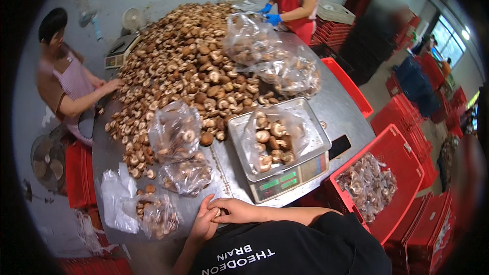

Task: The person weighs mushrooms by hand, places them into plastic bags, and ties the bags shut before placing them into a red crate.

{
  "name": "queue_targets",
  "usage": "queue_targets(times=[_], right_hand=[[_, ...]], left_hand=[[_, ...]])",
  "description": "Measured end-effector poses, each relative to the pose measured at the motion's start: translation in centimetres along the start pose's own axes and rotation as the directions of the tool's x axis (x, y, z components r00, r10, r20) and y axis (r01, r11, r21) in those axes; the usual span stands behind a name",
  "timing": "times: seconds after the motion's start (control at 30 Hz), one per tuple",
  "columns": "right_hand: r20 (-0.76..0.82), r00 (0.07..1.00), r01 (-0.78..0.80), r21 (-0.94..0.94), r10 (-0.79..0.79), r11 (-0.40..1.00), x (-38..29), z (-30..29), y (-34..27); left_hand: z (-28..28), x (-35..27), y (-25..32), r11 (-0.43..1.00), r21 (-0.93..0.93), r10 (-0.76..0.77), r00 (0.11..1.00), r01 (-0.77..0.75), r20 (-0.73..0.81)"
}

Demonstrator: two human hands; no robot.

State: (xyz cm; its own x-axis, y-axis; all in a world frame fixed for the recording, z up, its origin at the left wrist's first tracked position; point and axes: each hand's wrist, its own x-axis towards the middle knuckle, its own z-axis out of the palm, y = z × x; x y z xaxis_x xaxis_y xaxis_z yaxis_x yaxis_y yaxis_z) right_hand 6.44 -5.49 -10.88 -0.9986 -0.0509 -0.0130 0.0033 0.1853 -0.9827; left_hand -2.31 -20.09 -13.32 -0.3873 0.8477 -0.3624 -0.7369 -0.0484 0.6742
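Just in front of my body, at the table's near edge, my two hands meet around a shiitake mushroom (217, 212). My left hand (204, 219) holds it from the left, and the fingers of my right hand (235, 211) close on it from the other side. Most of the mushroom is hidden by my fingers. Beyond my right hand stands a digital scale (280, 184) with a metal tray (238, 131). An open clear plastic bag of mushrooms (277, 139) rests on that tray. Left of my hands lies another part-filled bag (158, 215) beside a stack of white plastic bags (116, 200).
A large mushroom heap (195, 57) covers the steel table's far side. Filled bags (275, 51) lie beyond the scale; two more (175, 133) lie left. At right, a red crate (397, 164) holds bagged mushrooms. Co-workers stand at left (72, 80) and at the back (296, 5).
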Motion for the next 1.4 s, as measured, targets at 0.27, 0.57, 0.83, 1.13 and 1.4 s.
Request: queue_targets(times=[0.27, 0.57, 0.83, 1.13, 1.4], right_hand=[[-0.749, 0.651, 0.254, 0.064, -0.122, 0.965, -9.6, -13.5, -7.1], [0.36, -0.219, -0.759, -0.647, -0.907, -0.073, -30.9, -30.3, -20.8], [-0.66, 0.171, -0.814, -0.513, -0.732, 0.272, -29.9, -59.1, -6.4], [-0.979, 0.163, -0.341, 0.06, 0.122, 0.938, -28.0, -50.1, 11.4], [-0.942, 0.333, -0.165, -0.089, -0.029, 0.982, -28.4, -50.2, 3.6]], left_hand=[[11.9, 5.4, 5.6, 0.901, 0.354, 0.2, 0.964, -0.251, 0.175], [12.6, 7.8, 12.8, 0.75, 0.421, 0.624, 0.756, -0.51, -0.196], [14.0, 8.7, 11.4, 0.679, 0.556, 0.672, 0.711, -0.48, -0.207], [12.4, 3.6, 9.0, 0.628, 0.74, 0.691, 0.611, -0.241, -0.387], [12.2, 2.6, 11.4, 0.541, 0.67, 0.815, 0.514, -0.509, -0.267]])
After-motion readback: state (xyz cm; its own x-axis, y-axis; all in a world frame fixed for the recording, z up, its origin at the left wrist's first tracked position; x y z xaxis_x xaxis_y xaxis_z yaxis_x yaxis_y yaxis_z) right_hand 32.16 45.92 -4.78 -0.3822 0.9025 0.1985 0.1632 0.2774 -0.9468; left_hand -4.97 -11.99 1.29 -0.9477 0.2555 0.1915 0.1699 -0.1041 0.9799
